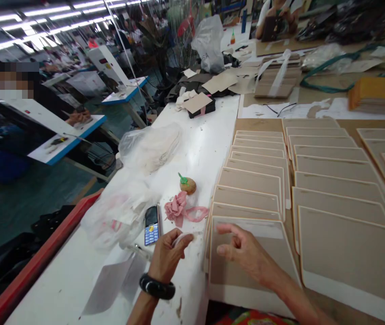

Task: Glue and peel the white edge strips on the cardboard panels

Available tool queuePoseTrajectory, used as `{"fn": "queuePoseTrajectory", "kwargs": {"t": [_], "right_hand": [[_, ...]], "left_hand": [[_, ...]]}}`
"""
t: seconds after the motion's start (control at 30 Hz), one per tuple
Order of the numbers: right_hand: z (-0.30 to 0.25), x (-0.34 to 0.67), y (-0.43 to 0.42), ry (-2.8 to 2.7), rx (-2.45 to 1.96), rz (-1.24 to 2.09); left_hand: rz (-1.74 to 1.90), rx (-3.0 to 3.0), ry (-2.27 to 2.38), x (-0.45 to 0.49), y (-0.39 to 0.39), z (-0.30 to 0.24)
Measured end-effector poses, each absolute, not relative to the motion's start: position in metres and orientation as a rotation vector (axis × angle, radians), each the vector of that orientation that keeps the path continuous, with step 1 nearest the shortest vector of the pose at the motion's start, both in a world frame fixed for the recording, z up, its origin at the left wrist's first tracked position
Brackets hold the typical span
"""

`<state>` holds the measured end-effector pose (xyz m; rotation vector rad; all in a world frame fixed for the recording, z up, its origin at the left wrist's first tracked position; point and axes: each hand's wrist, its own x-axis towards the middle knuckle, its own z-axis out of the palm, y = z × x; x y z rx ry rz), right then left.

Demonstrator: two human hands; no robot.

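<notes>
My left hand (168, 253), with a dark bracelet on its wrist, pinches a small thin whitish piece (180, 238) above the white table. What that piece is made of I cannot make out. My right hand (246, 253) hovers over the nearest beige panel (246, 275), thumb and forefinger apart with nothing between them. This panel has a pale border and lies at the front of an overlapping row. Close to my left hand are a keypad phone (151, 225), a crumpled pink cloth strip (176, 208) and a small brown bottle with a green nozzle (187, 185).
Further rows of beige panels (348, 234) overlap on the right. Clear plastic bags (121, 214) and a grey sheet (107, 284) lie left. Glasses (279, 109), tied brown boards (274, 83) and a yellow stack (378, 95) sit farther back. Co-workers are at the left and far end.
</notes>
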<state>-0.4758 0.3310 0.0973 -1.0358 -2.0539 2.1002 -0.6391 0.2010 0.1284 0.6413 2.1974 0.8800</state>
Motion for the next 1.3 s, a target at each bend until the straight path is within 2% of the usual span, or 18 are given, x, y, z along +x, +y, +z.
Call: {"fn": "queuePoseTrajectory", "kwargs": {"t": [0.1, 0.3, 0.53, 1.13, 1.3], "right_hand": [[0.097, -0.487, 0.325, -1.931, -0.967, 2.245], [0.092, -0.480, 0.332, -1.760, -1.080, 2.288], [0.085, -0.459, 0.344, -1.469, -1.173, 2.492], [0.076, -0.413, 0.357, -0.994, -1.074, 2.659], [0.064, -0.397, 0.356, -0.845, -1.141, 2.592]], "left_hand": [[0.917, 0.643, 2.074, -0.618, 0.210, 0.125], [0.955, 0.647, 1.859, -0.598, 0.225, 0.110], [0.833, 0.587, 1.495, -0.605, 0.220, 0.106], [1.006, 0.324, 1.365, -0.584, 0.225, 0.093], [1.074, 0.231, 1.363, -0.578, 0.227, 0.089]]}}
